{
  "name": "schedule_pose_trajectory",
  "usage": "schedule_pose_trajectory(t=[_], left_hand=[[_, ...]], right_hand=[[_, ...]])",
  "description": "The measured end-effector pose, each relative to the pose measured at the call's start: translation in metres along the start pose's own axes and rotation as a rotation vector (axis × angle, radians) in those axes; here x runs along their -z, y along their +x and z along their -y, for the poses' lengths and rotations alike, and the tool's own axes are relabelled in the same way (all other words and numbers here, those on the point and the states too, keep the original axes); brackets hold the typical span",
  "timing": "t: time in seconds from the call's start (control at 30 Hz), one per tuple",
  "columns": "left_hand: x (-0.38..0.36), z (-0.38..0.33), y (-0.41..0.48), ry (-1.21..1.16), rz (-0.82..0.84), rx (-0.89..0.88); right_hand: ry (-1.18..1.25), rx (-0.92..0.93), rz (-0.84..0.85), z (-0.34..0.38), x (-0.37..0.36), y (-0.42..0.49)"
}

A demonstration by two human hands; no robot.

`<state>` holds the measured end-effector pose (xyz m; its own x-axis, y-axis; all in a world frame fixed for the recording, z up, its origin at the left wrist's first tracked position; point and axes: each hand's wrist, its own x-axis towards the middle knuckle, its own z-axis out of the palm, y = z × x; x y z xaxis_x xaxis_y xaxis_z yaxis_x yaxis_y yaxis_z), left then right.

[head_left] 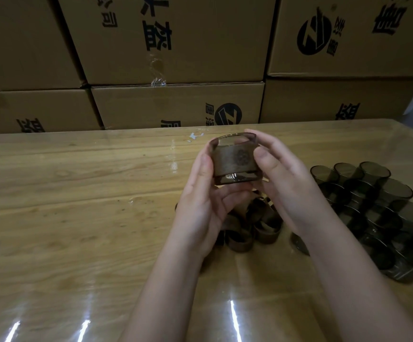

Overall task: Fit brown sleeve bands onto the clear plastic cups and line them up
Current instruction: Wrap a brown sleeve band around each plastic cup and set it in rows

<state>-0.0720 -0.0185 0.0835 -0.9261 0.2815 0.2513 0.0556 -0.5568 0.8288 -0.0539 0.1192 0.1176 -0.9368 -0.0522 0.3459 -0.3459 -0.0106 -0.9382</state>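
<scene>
- Brown, paper-like sleeve band (226, 161) wraps the middle of the clear plastic cup (235, 141). A dark round emblem faces the camera, with smoky rim showing above and base below
- Both hands hold the cup upright, off the table (77, 193). The left hand (201, 201) has its thumb up one side and fingers curled beneath. The right hand (287, 178) clasps the other side, thumb on the band, fingers behind
- It is probably light, thin-walled and slick, so squeeze gently and hold it by the band; the bare rim may flex or crack
- Under the grip lies a heap of loose bands (257, 225)
- Beyond the right hand, bare cups (373, 193) stand clustered
</scene>
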Motion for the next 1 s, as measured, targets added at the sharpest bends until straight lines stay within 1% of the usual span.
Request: schedule_pose_trajectory(t=[0.13,0.2,0.43,0.63,0.83,1.0], left_hand=[[0.003,-0.005,-0.001,0.120,-0.050,-0.062],[0.007,-0.008,-0.002,0.149,-0.055,-0.074],[0.021,-0.014,-0.002,0.165,0.058,-0.016],[0.019,-0.010,0.000,0.180,0.024,-0.038],[0.019,-0.008,0.001,0.192,0.005,-0.077],[0.019,-0.008,0.001,0.188,-0.001,-0.085]], right_hand=[[-0.059,0.007,0.076,-0.003,0.000,-0.002],[-0.079,0.011,0.083,-0.004,-0.001,-0.002],[-0.088,0.032,0.086,-0.004,-0.004,-0.002],[-0.076,0.057,0.044,-0.006,-0.011,-0.001],[-0.070,0.064,0.036,-0.007,-0.014,-0.001],[-0.108,0.078,0.030,-0.006,-0.014,-0.001]])
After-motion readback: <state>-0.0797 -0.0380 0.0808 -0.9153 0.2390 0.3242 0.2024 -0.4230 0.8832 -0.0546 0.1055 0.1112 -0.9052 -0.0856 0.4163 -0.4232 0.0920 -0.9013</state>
